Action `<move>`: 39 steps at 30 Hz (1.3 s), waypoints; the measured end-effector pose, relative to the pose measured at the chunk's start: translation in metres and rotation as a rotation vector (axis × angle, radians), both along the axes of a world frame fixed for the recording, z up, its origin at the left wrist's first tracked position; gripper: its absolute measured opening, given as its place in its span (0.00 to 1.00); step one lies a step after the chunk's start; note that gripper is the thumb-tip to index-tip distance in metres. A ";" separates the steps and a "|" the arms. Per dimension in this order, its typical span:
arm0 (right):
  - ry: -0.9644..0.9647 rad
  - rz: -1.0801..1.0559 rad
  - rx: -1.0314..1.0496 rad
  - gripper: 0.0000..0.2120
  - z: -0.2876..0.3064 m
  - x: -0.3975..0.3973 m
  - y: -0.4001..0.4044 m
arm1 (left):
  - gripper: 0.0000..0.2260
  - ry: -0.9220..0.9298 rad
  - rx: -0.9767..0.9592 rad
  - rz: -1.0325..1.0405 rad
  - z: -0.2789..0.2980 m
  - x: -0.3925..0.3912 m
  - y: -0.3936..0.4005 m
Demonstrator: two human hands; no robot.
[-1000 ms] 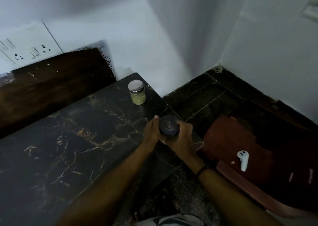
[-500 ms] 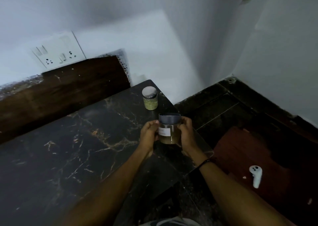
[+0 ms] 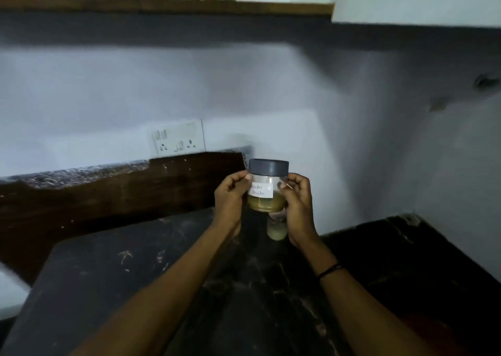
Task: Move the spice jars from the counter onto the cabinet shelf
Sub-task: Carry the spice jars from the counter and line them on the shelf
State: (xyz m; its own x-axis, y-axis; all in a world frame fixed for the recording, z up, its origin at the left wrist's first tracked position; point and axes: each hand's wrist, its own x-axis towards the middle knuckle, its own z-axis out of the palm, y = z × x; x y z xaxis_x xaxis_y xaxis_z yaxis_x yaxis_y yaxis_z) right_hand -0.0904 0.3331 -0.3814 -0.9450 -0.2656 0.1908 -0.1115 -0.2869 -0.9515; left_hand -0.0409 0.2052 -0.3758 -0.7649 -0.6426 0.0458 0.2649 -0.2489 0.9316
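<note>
The wall behind is pale and big, and a white socket plate (image 3: 179,136) sits low on it. High up runs the wooden cabinet shelf (image 3: 162,4), with some blurry things already on it; I can't tell what they are. Down below is the dark marble worktop (image 3: 135,269), with a brown board standing along its back edge.

A moment ago the person was looking down at the worktop, and the jar was low, close to the stone. Now the head has tipped up, so the shelf shows, and the jar is lifted clear of the worktop, up in front of the wall.

The left hand (image 3: 230,195) and the right hand (image 3: 296,201) hold the big jar (image 3: 267,186) between them, one on each side, fingers curled round the glass. It stands upright, has a grey lid and a white label, and yellow-brown spice fills the lower half.

A small jar (image 3: 276,227) stays on the worktop, just under and behind the big one, partly hidden.

So the first jar seems to be on its way up. The shelf is well above it, and the small jar has not gone yet.
</note>
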 end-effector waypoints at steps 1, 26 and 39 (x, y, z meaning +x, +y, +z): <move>0.052 0.013 -0.002 0.14 0.019 -0.001 -0.007 | 0.08 0.037 -0.024 0.011 0.020 0.000 -0.006; 0.461 -0.233 -0.016 0.07 0.342 -0.092 -0.103 | 0.07 0.379 -0.466 0.345 0.339 -0.075 -0.067; 0.630 -0.294 0.320 0.10 0.375 -0.181 -0.133 | 0.15 0.080 -0.699 0.267 0.374 -0.165 -0.090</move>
